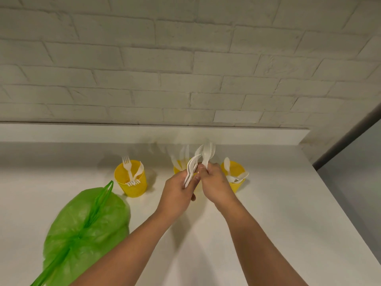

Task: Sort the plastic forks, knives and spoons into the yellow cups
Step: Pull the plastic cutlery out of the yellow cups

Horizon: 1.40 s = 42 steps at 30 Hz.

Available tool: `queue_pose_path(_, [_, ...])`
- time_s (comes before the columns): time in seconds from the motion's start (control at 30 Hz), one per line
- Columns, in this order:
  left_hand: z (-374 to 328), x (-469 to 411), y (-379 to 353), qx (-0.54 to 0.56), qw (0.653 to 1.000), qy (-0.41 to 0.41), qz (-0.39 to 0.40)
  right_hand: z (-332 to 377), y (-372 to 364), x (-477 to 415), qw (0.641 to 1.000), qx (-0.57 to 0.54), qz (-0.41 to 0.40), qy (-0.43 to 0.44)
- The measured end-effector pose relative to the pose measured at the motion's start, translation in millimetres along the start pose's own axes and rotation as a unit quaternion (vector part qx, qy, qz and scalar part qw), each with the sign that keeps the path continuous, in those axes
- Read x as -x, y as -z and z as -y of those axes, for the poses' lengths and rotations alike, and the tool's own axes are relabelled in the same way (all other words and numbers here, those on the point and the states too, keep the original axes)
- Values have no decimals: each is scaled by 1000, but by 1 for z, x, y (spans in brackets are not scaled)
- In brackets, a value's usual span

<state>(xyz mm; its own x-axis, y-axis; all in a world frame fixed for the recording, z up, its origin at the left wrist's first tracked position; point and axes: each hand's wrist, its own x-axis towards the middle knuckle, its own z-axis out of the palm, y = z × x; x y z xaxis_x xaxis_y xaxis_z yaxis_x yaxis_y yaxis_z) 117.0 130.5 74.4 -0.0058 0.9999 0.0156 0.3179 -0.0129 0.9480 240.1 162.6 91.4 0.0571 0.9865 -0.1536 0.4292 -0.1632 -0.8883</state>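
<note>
Three yellow cups stand in a row on the white counter. The left cup (131, 180) holds white plastic forks. Behind my hands, the middle cup (179, 167) is mostly hidden, with white knives sticking up out of it. The right cup (234, 176) holds white spoons. My left hand (179, 187) grips a bundle of white cutlery (191, 168) in front of the middle cup. My right hand (213, 180) pinches white spoons (207, 153) by their handles, bowls up, touching the bundle.
A green plastic bag (86, 226) lies on the counter at the left, its handles reaching toward the left cup. A white brick wall rises behind a low ledge (144, 133). The counter's right edge (338, 203) runs diagonally toward me.
</note>
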Motion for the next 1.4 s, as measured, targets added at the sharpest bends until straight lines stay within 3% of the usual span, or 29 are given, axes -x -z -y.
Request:
queue_pose_path(0.13, [-2,1,-5,-28,1000,-12,3,3,27,0,994,-105,6,-6])
queue_pose_path(0.2, [-1,-2,-4,16,1000,8,9,8,47,-1,993,-111,-28,3])
queue_pose_path(0.3, [-6,-3,2,146,985,82,40,8,84,-13,993,-16,-118,20])
queue_pose_path(0.4, [-12,-4,8,235,961,137,57,6,113,-27,984,84,-152,46])
queue_pose_path(0.57, [-17,-5,19,282,945,152,69,-12,118,-43,966,226,-121,34])
queue_pose_path(0.7, [-17,-5,31,341,926,143,77,-17,113,-47,956,289,-35,-34])
queue_pose_path(0.8, [-16,-6,40,345,925,147,66,-7,104,-42,909,412,-60,-10])
queue_pose_path(0.87, [-15,-6,44,336,929,147,55,12,85,-27,924,352,-127,84])
queue_pose_path(0.93, [-17,-7,46,321,936,139,45,37,59,-10,959,224,-86,152])
queue_pose_path(1.07, [-24,-5,52,266,955,127,32,69,7,14,991,14,99,94])
queue_pose_path(1.27, [-20,-1,80,177,980,85,30,73,-38,20,981,-164,98,34])
queue_pose_path(1.4, [-5,-2,92,159,985,44,49,70,-55,25,977,-195,89,15])
